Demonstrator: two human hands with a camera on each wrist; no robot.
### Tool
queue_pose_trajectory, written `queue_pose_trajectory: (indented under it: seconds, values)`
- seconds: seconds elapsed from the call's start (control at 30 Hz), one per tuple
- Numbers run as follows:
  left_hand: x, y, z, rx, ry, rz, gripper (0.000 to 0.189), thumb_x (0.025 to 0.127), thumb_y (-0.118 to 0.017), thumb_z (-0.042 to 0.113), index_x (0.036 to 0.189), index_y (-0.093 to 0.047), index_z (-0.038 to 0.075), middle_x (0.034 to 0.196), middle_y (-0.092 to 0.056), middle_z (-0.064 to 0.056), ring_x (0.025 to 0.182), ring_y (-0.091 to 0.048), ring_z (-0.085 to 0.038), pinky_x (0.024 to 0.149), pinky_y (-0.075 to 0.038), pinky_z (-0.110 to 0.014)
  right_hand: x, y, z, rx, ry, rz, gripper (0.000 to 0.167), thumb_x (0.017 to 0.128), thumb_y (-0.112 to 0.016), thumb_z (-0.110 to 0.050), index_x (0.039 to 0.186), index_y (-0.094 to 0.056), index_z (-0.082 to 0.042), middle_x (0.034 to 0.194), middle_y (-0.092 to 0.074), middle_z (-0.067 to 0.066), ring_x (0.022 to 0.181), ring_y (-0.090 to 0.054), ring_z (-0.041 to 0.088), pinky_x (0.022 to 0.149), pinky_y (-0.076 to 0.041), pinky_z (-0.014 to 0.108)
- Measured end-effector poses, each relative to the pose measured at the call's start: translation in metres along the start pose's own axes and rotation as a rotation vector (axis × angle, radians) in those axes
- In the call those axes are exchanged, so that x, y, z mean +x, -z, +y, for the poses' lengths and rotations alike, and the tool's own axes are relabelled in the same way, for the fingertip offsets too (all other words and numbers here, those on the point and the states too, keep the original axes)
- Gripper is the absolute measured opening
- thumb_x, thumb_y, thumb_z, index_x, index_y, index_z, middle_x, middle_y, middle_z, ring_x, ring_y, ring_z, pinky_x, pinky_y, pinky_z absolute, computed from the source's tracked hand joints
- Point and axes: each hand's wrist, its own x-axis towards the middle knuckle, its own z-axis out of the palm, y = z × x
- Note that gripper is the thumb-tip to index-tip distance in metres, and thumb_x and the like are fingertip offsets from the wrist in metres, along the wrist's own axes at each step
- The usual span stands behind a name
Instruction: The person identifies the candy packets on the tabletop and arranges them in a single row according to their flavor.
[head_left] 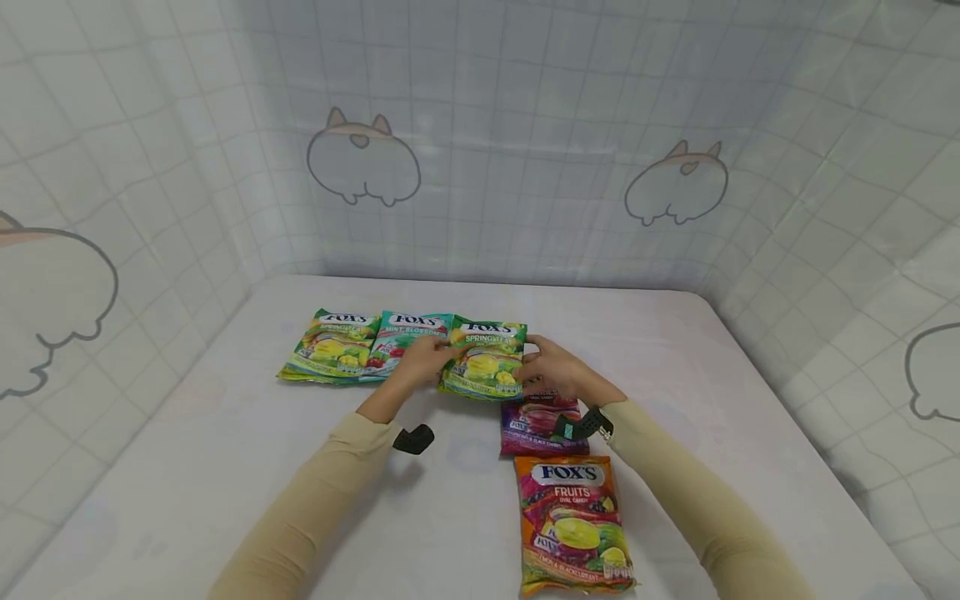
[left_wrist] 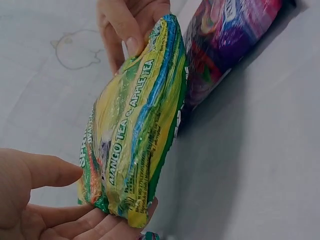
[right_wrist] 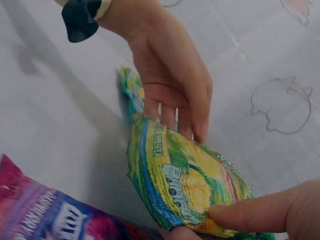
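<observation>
A green and yellow Spring Tea candy bag is held between both hands, tilted and lifted above the table. My left hand pinches its left side, thumb on the front and fingers behind, as the left wrist view shows. On the opposite side, my right hand grips the bag's edge, its thumb pressing the front face. Just left of the held bag lies a teal Mint Blossom bag. A purple candy bag lies below the right hand, partly covered by the hand and the held bag.
Another Spring Tea bag lies at the far left, beside the teal one. An orange and red Fruits candy bag lies near the front. White gridded sheets with cartoon animals hang behind and along the sides of the white table.
</observation>
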Motion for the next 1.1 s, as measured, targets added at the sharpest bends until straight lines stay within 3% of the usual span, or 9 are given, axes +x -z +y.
queue_pose_trajectory:
  seconds: [0.1,0.27,0.33,0.43,0.5,0.6,0.83,1.1]
  values:
    - [0.007,0.000,0.001,-0.007,0.021,0.000,0.053,0.097,-0.056,0.026,0.141,-0.045,-0.003,0.130,-0.054,-0.021,0.081,-0.058,-0.024,0.069,-0.053,-0.038,0.006,0.002,-0.001,0.007,-0.010,0.009,0.082,0.090,-0.060,0.004,0.153,-0.008,-0.006,0.136,-0.043,0.029,0.106,-0.059,0.033,0.083,-0.054,0.043]
    - [0.017,-0.003,0.004,0.010,0.077,0.013,0.052,0.098,-0.055,0.026,0.141,-0.046,-0.002,0.135,-0.050,-0.022,0.092,-0.060,-0.028,0.074,-0.054,-0.038,0.018,0.005,-0.001,-0.003,-0.018,-0.001,0.080,0.090,-0.060,0.004,0.153,-0.010,-0.006,0.132,-0.047,0.027,0.107,-0.059,0.033,0.084,-0.053,0.042]
    - [0.021,-0.006,0.005,0.067,0.078,0.034,0.044,0.098,-0.055,0.027,0.131,-0.056,-0.002,0.121,-0.058,-0.021,0.081,-0.060,-0.024,0.066,-0.053,-0.033,0.023,0.007,0.000,-0.029,-0.020,-0.006,0.079,0.090,-0.060,0.003,0.153,-0.011,-0.005,0.130,-0.049,0.027,0.104,-0.060,0.032,0.083,-0.054,0.042]
    - [0.027,-0.010,0.007,0.139,0.065,0.066,0.028,0.098,-0.054,0.026,0.099,-0.066,0.000,0.087,-0.062,-0.013,0.056,-0.049,-0.014,0.051,-0.043,-0.027,0.030,0.010,0.001,-0.070,-0.028,-0.002,0.079,0.090,-0.059,0.001,0.153,-0.010,-0.003,0.125,-0.051,0.027,0.097,-0.062,0.029,0.081,-0.055,0.041]
    - [0.031,-0.012,0.007,0.169,0.066,0.075,0.031,0.098,-0.053,0.025,0.076,-0.059,0.005,0.066,-0.051,-0.005,0.046,-0.038,-0.011,0.045,-0.034,-0.026,0.033,0.011,0.002,-0.081,-0.039,0.001,0.080,0.090,-0.059,0.000,0.153,-0.009,-0.002,0.122,-0.051,0.026,0.093,-0.062,0.028,0.080,-0.055,0.040]
    - [0.035,-0.012,0.008,0.172,0.087,0.068,0.038,0.099,-0.051,0.023,0.063,-0.045,0.011,0.056,-0.038,0.001,0.042,-0.034,-0.009,0.043,-0.031,-0.025,0.037,0.011,0.001,-0.096,-0.052,0.011,0.081,0.090,-0.059,0.000,0.152,-0.007,0.001,0.117,-0.053,0.026,0.088,-0.061,0.026,0.078,-0.055,0.038]
    - [0.037,-0.013,0.011,0.173,0.125,0.066,0.039,0.098,-0.053,0.025,0.062,-0.046,0.012,0.051,-0.034,0.002,0.042,-0.033,-0.010,0.043,-0.032,-0.025,0.046,0.013,0.001,-0.053,-0.096,0.042,0.082,0.090,-0.060,0.003,0.152,-0.008,0.002,0.116,-0.055,0.025,0.094,-0.060,0.027,0.077,-0.055,0.035]
    - [0.035,-0.017,0.015,0.097,0.137,0.078,0.047,0.097,-0.056,0.023,0.056,-0.037,0.015,0.049,-0.026,0.004,0.043,-0.023,-0.010,0.043,-0.026,-0.026,0.053,0.016,0.006,-0.022,-0.116,0.066,0.078,0.090,-0.061,0.003,0.152,-0.014,0.002,0.125,-0.050,0.026,0.092,-0.059,0.024,0.074,-0.056,0.032]
